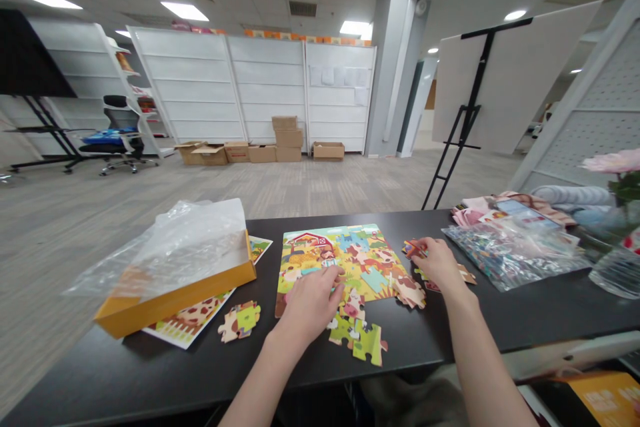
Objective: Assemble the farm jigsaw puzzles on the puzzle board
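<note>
The rectangular cardboard jigsaw puzzle with a farm scene of a red barn and brown-and-white cows (357,257) lies flat, partly assembled, near the middle of the glossy black surface (420,340). The left hand (313,293) lies palm down over the puzzle's lower left part, fingers loosely bent; whether it grips a piece cannot be told. Just right of the puzzle, the right hand (436,261) reaches with bent fingers to a scatter of small coloured loose pieces (413,249), its fingertips at one of them; a firm pinch cannot be made out. Joined green-and-yellow grass pieces (367,341) sit at the puzzle's near edge, and a small pile of green and beige pieces (240,321) lies to its left. Farther left, a shallow yellow cardboard box (185,300) with crumpled clear plastic (200,240) over it rests partly on a printed picture sheet (193,320). On the far right are a clear bag of multicoloured pieces (517,257) and a clear glass vase (617,277) under a pale pink flower (613,161)
</note>
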`<act>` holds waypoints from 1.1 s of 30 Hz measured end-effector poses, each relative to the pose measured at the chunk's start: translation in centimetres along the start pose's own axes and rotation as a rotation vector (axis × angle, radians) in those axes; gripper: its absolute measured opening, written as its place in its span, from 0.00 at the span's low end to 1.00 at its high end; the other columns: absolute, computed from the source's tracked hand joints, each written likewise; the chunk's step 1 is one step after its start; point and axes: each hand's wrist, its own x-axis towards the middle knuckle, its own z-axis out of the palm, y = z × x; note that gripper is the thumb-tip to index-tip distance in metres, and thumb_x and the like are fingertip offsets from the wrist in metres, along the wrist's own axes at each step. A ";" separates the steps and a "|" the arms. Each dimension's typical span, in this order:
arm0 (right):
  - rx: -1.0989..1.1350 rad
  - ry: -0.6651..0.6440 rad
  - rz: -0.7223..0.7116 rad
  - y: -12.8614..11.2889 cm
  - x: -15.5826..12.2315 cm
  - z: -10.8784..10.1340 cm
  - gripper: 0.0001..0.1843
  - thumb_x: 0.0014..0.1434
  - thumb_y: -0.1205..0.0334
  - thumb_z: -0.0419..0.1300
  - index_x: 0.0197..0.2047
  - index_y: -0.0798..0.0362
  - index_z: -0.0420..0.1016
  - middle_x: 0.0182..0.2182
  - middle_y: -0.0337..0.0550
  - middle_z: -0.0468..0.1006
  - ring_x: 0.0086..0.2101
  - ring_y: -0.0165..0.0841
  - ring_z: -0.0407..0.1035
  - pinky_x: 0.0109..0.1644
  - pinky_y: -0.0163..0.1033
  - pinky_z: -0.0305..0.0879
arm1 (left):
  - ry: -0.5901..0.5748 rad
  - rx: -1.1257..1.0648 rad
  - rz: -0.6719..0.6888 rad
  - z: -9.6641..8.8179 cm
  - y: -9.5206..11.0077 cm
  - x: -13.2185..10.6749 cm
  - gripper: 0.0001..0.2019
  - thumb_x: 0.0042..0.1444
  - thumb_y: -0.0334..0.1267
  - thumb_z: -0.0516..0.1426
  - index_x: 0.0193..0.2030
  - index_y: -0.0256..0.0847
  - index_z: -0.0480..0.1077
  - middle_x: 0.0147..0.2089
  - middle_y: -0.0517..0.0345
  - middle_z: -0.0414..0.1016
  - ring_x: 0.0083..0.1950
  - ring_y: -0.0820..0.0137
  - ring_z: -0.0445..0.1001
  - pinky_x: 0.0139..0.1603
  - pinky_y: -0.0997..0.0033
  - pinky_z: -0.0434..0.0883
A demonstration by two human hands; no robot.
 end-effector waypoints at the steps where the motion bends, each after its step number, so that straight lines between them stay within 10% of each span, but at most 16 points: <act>1: 0.054 0.032 -0.018 -0.2 0.0 -0.1 0.18 0.50 0.64 0.63 0.45 0.56 0.80 0.42 0.55 0.78 0.42 0.43 0.74 0.46 0.41 0.66 | 0.002 -0.001 0.002 0.0 0.1 0.1 0.13 0.64 0.36 0.51 0.52 0.44 0.70 0.47 0.52 0.81 0.48 0.61 0.79 0.47 0.65 0.72; 10: 0.711 0.037 0.057 -2.8 -0.5 -1.8 0.16 0.51 0.49 0.65 0.35 0.52 0.80 0.36 0.50 0.83 0.36 0.43 0.78 0.41 0.43 0.72 | 0.052 -0.042 0.004 0.7 0.5 1.0 0.11 0.63 0.36 0.52 0.50 0.45 0.71 0.45 0.55 0.81 0.47 0.63 0.80 0.48 0.65 0.73; 18: 1.221 -0.289 0.013 -12.2 -4.0 -2.5 0.19 0.47 0.47 0.69 0.33 0.54 0.76 0.31 0.45 0.81 0.33 0.38 0.77 0.40 0.42 0.75 | 0.232 -0.160 0.005 2.0 -0.3 1.9 0.13 0.61 0.40 0.57 0.52 0.44 0.67 0.52 0.52 0.76 0.44 0.63 0.78 0.46 0.62 0.74; 28: 1.308 -0.361 -0.026 -15.8 -4.8 -0.8 0.20 0.44 0.48 0.73 0.29 0.52 0.71 0.24 0.37 0.74 0.26 0.30 0.70 0.32 0.36 0.67 | 0.492 -0.299 -0.067 2.0 -2.0 2.1 0.24 0.55 0.39 0.64 0.57 0.45 0.62 0.54 0.51 0.72 0.43 0.65 0.78 0.41 0.62 0.78; 33: 1.304 -0.438 -0.056 -16.9 -5.2 -0.2 0.18 0.45 0.49 0.72 0.29 0.52 0.72 0.24 0.37 0.76 0.25 0.31 0.70 0.31 0.37 0.66 | 0.503 -0.150 0.032 1.1 -2.8 1.2 0.20 0.60 0.35 0.59 0.59 0.46 0.63 0.62 0.48 0.68 0.59 0.59 0.73 0.49 0.61 0.78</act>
